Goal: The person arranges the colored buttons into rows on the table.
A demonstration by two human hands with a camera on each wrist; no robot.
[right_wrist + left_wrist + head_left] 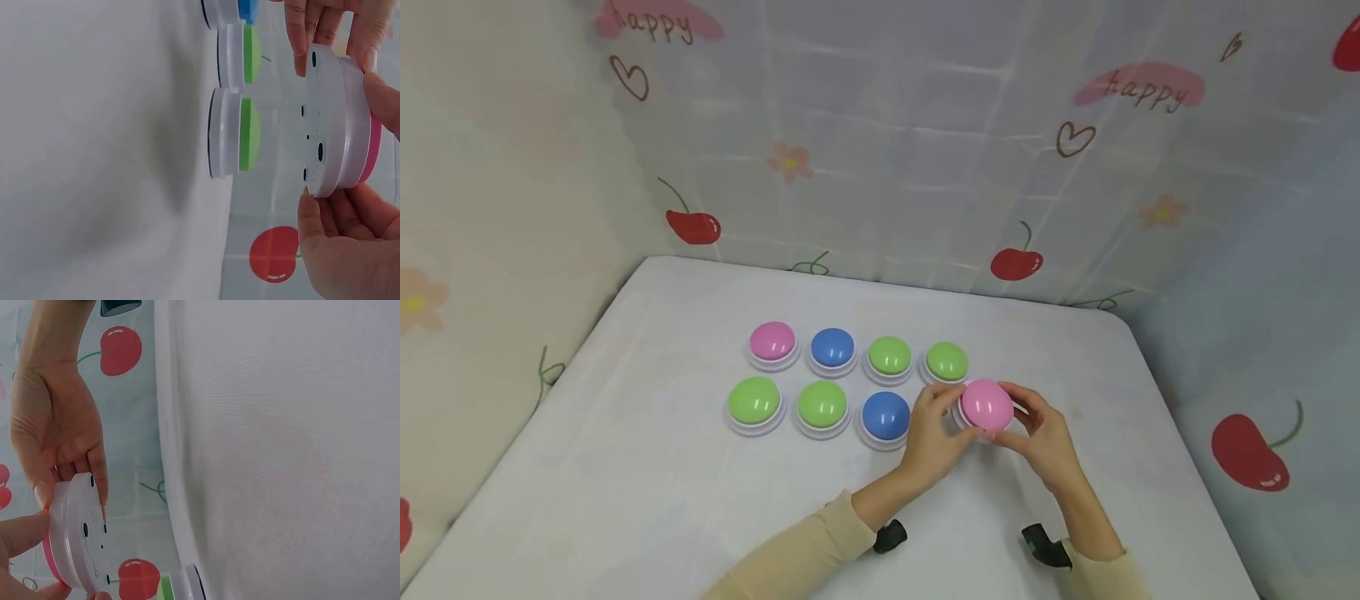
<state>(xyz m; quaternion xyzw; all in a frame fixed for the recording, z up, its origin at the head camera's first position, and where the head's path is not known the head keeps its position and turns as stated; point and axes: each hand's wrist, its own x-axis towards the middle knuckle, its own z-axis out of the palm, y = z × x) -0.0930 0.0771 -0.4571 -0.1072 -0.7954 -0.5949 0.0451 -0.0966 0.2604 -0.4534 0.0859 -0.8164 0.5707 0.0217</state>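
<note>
Both hands hold one pink push button [987, 405] with a white round base, lifted off the table. My left hand [931, 433] grips its left side and my right hand [1045, 436] its right side, thumbs near the front edge. In the right wrist view the white base [331, 122] is seen from below, with dark dots on its underside. Close by on the table stand a green button [947, 362] behind the left hand and a blue button [885, 417] to its left, partly covered by that hand.
Further left stand more buttons in two rows: a pink one [772, 342], a blue one [832, 347] and several green ones, such as the front-left green button [754, 401]. A printed curtain [880, 167] hangs behind the white table [625, 500].
</note>
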